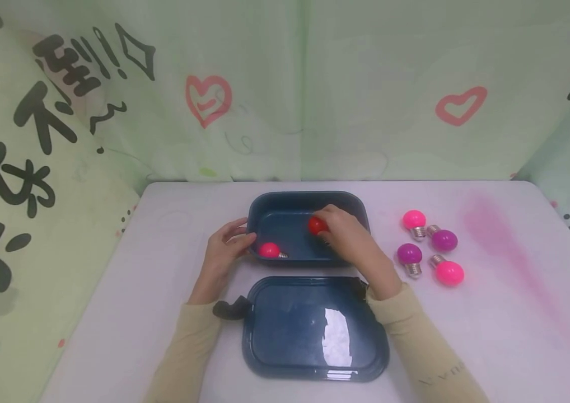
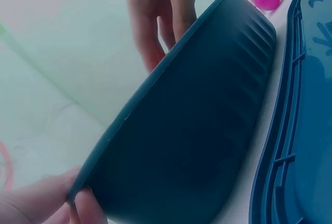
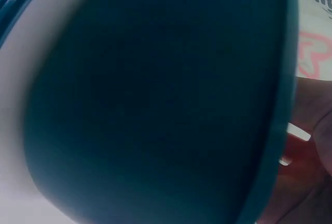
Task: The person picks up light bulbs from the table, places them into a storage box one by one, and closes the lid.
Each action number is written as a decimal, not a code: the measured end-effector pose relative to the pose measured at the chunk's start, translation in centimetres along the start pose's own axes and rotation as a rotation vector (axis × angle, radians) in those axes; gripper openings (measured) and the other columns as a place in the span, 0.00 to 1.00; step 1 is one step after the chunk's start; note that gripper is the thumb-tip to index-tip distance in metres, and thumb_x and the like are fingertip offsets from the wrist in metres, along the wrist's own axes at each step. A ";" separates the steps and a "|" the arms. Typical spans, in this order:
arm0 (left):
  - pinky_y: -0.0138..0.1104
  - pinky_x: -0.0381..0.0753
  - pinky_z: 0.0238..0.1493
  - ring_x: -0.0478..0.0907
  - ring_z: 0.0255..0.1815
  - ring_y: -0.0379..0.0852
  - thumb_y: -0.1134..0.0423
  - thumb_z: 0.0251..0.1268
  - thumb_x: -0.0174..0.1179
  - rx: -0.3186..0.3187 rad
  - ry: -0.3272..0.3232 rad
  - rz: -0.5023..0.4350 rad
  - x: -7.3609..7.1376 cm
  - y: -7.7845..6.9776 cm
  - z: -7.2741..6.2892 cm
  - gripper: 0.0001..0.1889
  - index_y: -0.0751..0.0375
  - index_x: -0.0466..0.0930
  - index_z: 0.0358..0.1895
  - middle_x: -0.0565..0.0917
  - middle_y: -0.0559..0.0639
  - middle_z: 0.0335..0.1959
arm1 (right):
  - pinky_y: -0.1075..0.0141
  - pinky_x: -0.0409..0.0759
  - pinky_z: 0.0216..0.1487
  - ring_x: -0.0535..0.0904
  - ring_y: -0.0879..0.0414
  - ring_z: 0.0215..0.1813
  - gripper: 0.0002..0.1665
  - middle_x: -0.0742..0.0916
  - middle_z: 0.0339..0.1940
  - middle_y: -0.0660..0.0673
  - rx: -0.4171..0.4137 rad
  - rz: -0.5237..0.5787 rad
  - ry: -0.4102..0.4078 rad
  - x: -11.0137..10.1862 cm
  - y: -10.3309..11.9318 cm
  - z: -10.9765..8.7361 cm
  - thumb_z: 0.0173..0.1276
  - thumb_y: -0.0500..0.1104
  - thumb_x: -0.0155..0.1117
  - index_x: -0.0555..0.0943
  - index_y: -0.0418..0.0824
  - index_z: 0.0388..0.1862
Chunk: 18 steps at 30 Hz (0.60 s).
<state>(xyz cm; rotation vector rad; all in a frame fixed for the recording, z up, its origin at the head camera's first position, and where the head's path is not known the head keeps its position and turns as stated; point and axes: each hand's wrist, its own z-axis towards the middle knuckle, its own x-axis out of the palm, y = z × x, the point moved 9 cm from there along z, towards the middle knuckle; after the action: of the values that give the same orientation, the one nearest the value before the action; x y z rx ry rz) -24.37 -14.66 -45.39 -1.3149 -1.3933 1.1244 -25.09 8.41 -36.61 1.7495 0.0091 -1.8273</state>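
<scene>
A dark blue plastic box (image 1: 285,221) stands uncovered on the table. My left hand (image 1: 227,246) pinches its left rim between thumb and fingers, as the left wrist view shows at the rim (image 2: 124,115). Inside the box, at the front left, lies a pink light bulb (image 1: 269,250) on its side. My right hand (image 1: 342,229) reaches over the right part of the box and holds a red light bulb (image 1: 317,225) by its fingers. Most of that bulb's base is hidden by the hand. In the right wrist view the box wall covers most of the picture, with the right hand (image 3: 306,167) behind the rim.
In front of the box lies its dark blue lid (image 1: 290,330). To the right are two pink bulbs, one at the back (image 1: 414,219) and one at the front (image 1: 449,273), and two purple bulbs (image 1: 444,240). A black strap end (image 1: 232,308) sits by the left sleeve.
</scene>
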 end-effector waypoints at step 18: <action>0.31 0.83 0.45 0.81 0.48 0.45 0.61 0.61 0.70 -0.008 -0.003 0.020 0.0 -0.2 -0.1 0.26 0.54 0.76 0.64 0.78 0.57 0.55 | 0.51 0.81 0.57 0.83 0.43 0.52 0.25 0.85 0.47 0.37 -0.024 0.005 0.052 2.5 1.2 0.6 0.59 0.32 0.73 0.81 0.32 0.56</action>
<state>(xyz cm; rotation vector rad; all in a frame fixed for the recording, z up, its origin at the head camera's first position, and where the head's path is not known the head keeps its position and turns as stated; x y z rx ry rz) -24.30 -14.69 -45.18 -1.3356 -1.3906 1.1356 -25.00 6.16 -38.30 1.7783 0.0465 -1.7706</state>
